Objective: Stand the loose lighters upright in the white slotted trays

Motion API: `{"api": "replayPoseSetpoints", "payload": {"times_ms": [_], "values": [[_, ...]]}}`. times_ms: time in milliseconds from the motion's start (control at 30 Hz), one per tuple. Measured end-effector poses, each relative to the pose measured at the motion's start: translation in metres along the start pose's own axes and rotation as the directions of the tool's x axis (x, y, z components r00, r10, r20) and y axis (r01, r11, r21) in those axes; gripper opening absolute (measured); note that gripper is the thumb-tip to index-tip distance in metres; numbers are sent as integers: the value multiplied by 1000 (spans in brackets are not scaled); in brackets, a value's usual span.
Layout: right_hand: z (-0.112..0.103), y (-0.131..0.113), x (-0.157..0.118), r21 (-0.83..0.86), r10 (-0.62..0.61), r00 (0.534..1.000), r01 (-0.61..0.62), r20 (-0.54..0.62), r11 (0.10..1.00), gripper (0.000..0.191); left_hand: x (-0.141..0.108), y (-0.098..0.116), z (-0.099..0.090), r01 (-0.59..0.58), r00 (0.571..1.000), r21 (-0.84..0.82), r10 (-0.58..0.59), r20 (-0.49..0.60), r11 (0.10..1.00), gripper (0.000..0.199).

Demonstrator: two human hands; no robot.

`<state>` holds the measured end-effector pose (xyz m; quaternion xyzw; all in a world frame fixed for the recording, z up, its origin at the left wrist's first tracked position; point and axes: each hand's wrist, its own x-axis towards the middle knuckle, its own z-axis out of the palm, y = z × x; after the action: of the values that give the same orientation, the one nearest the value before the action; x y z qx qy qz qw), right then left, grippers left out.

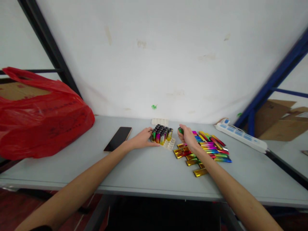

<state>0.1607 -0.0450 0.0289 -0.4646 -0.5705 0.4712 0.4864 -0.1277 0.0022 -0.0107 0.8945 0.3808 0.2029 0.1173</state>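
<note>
Shiny multicoloured lighters point(162, 138) with black tops stand upright, packed close, in a pale tray point(171, 144) with round holes. Its right-hand holes show bare. My left hand point(143, 138) wraps round the tray's left end, thumb along the front and fingers behind, against the lighters. To the right of the tray, my right hand point(186, 136) is closed on a lighter point(181, 130), mostly hidden by the fingers; its dark, greenish end shows. Beneath and beside my right wrist lies a loose pile of metallic lighters point(209, 147), gold, red, purple, green and blue.
A black-screened phone point(118, 139) lies left of my left hand. Behind the tray is another pale tray point(159, 122) against the wall. A white power strip point(240, 134) runs along the right. On the left sits a red plastic bag point(45, 118); cardboard boxes point(276, 118) stand far right.
</note>
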Motion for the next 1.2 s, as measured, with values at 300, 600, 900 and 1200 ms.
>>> {"api": "replayPoseSetpoints", "payload": {"times_ms": [300, 600, 900, 1200], "values": [[-5, 3, 4, 33, -2, 997, -1, 75, 999, 65, 0, 4, -3, 2, 1000, -13, -1, 24, 1000, 62], [-13, -13, -8, -248, -247, 944, 298, 218, 922, 60, 0, 2, -1, -13, 1000, -1, 13, 11, 1000, 67], [-16, -9, -6, -624, -441, 850, 516, 289, 586, 54, 0, 3, -1, 9, 1000, 8, -9, 25, 1000, 70], [-10, -2, -5, -515, -366, 899, 438, 241, 737, 56, -1, 5, -3, 14, 1000, 1, -14, 27, 1000, 66]]}}
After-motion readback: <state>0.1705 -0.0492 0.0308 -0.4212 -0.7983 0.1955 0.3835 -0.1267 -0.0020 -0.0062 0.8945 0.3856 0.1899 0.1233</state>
